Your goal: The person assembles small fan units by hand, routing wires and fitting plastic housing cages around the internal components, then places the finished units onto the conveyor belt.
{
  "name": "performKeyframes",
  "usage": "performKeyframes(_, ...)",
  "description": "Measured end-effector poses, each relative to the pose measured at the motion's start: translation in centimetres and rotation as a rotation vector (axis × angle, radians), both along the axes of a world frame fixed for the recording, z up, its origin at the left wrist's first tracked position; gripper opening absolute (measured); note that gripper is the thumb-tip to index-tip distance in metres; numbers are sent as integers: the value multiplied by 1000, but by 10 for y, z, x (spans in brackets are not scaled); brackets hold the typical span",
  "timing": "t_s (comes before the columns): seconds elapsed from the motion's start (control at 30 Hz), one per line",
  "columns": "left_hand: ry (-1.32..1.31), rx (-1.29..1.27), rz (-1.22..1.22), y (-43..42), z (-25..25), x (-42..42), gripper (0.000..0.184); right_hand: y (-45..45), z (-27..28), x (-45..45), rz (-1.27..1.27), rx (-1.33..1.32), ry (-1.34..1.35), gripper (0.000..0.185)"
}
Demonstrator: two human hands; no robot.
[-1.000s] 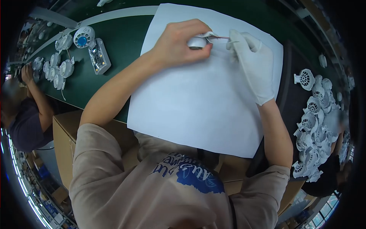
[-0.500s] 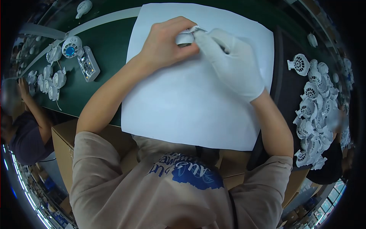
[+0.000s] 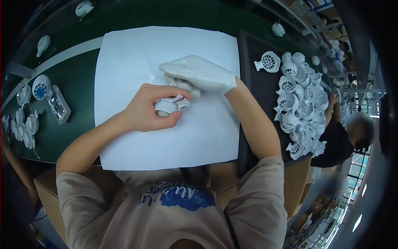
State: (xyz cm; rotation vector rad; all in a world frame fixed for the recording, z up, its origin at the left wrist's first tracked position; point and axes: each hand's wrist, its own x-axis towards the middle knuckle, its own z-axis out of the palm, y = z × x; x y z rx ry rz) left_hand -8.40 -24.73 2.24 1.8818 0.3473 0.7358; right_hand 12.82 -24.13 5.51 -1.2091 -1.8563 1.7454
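My left hand [image 3: 143, 108] is bare and wrapped round a small, rounded white plastic part [image 3: 168, 106]. A narrower end of that part, with a thin red line on it, sticks out toward the right past the fingertips. Just above and to the right, my right hand [image 3: 203, 74] wears a white glove. Its long fingers stretch to the left, with the lower fingers bent and blurred beneath them. No object shows in it. Both hands are over a large white sheet [image 3: 166, 145].
White round grilled housings [image 3: 306, 99] lie heaped on a black mat [image 3: 248, 54] at right. At left, a white disc with a blue centre [image 3: 40, 88], a rectangular device [image 3: 59, 106] and several wired white parts [image 3: 27, 124] rest on the green table [image 3: 78, 70]. A co-worker [image 3: 338, 137] sits at right.
The view has shifted. My hands, together on the white part at the sheet's far edge before, are now nearer my body. My right hand has come away from the part, which my left hand still holds.
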Motion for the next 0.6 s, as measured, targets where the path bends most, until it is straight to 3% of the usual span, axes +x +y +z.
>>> performKeyframes(0.07,68,27,35,6,-6,-1,28,-5,7,10,-267,532,-419,26)
performKeyframes(0.13,42,8,71,13,-7,-2,27,-12,28,44,-381,1029,-1109,24)
performKeyframes(0.17,28,-19,104,16,-9,-1,26,-14,39,66,-575,1101,-989,23)
performKeyframes(0.23,-10,-53,173,19,-11,-3,26,-20,45,128,-517,952,-1479,23)
performKeyframes(0.3,13,-112,185,18,-8,-2,25,-21,32,163,-340,546,-1622,25)
performKeyframes(0.4,-35,-125,270,22,-9,-1,25,-28,66,150,-455,605,-1412,27)
performKeyframes(0.47,-107,-124,351,22,-13,-1,25,-30,76,89,-705,828,-1183,29)
performKeyframes(0.53,-139,-178,413,29,-10,-3,25,-34,60,39,-369,965,-933,34)
performKeyframes(0.6,-179,-303,504,36,-9,-7,26,-40,32,-8,-156,757,-923,36)
